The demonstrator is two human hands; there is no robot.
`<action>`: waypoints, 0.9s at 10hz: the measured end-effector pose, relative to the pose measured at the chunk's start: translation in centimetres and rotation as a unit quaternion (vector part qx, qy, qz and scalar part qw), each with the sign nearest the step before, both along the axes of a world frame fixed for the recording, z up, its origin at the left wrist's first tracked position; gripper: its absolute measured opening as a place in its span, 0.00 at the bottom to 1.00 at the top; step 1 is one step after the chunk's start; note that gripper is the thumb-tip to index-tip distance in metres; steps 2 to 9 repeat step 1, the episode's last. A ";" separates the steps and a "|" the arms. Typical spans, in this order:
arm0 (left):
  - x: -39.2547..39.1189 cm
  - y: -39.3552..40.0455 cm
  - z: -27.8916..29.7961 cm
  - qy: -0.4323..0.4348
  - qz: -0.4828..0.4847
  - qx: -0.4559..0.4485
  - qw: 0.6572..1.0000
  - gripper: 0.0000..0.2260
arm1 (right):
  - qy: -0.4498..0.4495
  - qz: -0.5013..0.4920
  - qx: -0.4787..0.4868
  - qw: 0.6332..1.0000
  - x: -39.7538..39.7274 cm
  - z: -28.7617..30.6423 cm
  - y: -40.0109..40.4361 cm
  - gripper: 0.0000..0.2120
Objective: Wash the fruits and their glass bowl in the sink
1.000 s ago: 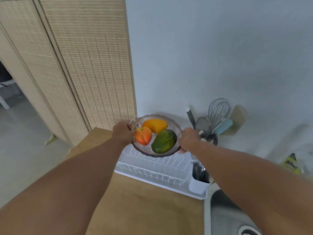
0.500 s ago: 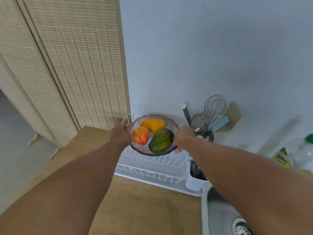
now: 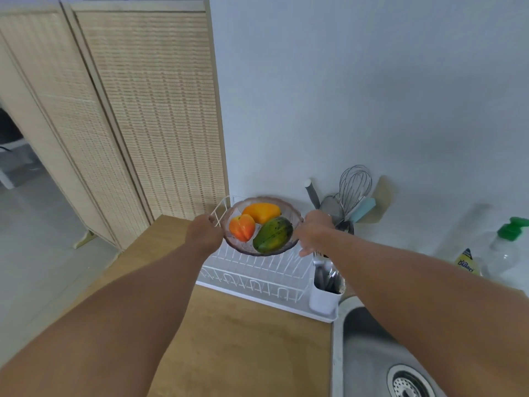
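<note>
Item: glass bowl (image 3: 296, 218), held over the white dish rack (image 3: 257, 275) at the far edge of the desk (image 3: 237, 345), by the wall.
Contents: orange-yellow fruit (image 3: 262, 212), red-orange fruit (image 3: 242, 227), green fruit (image 3: 272, 234), all lying inside the bowl.
Hold: left hand (image 3: 203, 232) gripped the bowl's left rim; right hand (image 3: 315, 231) gripped the right rim. Opposite holds probably kept the bowl level so no fruit rolled out.
Destination: sink (image 3: 369, 351), at the desk's near right corner, well apart from the bowl; its drain (image 3: 408, 383) showed.
Obstacles: white cutlery cup (image 3: 325, 296) on the rack's right end and the whisk (image 3: 354, 184) with other utensils stood just beside the right hand, between bowl and sink.
Also: green-capped soap bottle (image 3: 508, 247) by the wall, a folding screen (image 3: 137, 110) at left.
</note>
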State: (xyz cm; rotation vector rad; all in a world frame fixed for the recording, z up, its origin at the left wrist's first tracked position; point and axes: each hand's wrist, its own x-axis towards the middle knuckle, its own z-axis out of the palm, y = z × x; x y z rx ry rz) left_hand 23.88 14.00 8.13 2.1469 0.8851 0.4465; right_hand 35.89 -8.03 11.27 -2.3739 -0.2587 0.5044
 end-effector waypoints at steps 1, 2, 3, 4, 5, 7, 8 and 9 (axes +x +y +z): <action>-1.7 -2.5 1.1 0.003 -0.019 0.028 0.999 0.08 | -0.050 -0.006 0.000 0.999 -1.4 0.9 -2.3 0.05; -1.7 -2.5 1.1 0.003 -0.019 0.028 0.999 0.08 | -0.050 -0.006 0.000 0.999 -1.4 0.9 -2.3 0.05; -1.7 -2.5 1.1 0.003 -0.019 0.028 0.999 0.08 | -0.050 -0.006 0.000 0.999 -1.4 0.9 -2.3 0.05; -1.7 -2.5 1.1 0.003 -0.019 0.028 0.999 0.08 | -0.050 -0.006 0.000 0.999 -1.4 0.9 -2.3 0.05; -1.7 -2.5 1.1 0.003 -0.019 0.028 0.999 0.08 | -0.050 -0.006 0.000 0.999 -1.4 0.9 -2.3 0.05; -1.7 -2.5 1.1 0.003 -0.019 0.028 0.999 0.08 | -0.050 -0.006 0.000 0.999 -1.4 0.9 -2.3 0.05; -1.7 -2.5 1.1 0.003 -0.019 0.028 0.999 0.08 | -0.050 -0.006 0.000 0.999 -1.4 0.9 -2.3 0.05; -1.7 -2.5 1.1 0.003 -0.019 0.028 0.999 0.08 | -0.050 -0.006 0.000 0.999 -1.4 0.9 -2.3 0.05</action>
